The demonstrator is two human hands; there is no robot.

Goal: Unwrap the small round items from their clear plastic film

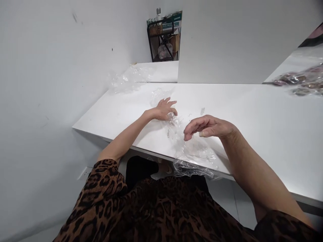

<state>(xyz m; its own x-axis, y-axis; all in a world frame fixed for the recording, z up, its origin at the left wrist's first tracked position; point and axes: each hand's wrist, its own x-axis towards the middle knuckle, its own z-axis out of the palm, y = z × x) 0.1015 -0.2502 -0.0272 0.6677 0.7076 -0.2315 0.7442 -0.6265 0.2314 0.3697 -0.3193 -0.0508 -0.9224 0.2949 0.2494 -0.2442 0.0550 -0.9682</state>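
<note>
From here I see my left hand (163, 109) stretched out over the white table (264, 134), fingers spread at the top but thumb and forefinger pinched on a crumpled bit of the clear plastic sheet (194, 153) at its far end. My right hand (209, 127) hangs just above the same sheet, fingers curled loosely downward and not closed on anything that I can make out; whether the fingertips graze the film I cannot tell. The two hands are apart, the left farther from me and to the left, the right nearer and to the right. The sheet runs between and past them on a slant: its long axis goes from the pinched end under the left hand, down and rightward under the right hand, to the near edge of the table, where its wrinkled end droops just over the lip above my lap. So the bulk of the film lies toward me from the right hand, which is the nearer hand to that loose end. More clear plastic (131, 79) lies heaped well apart in the far left corner, and some wrapped brownish items (300, 82) sit far off to the right
</note>
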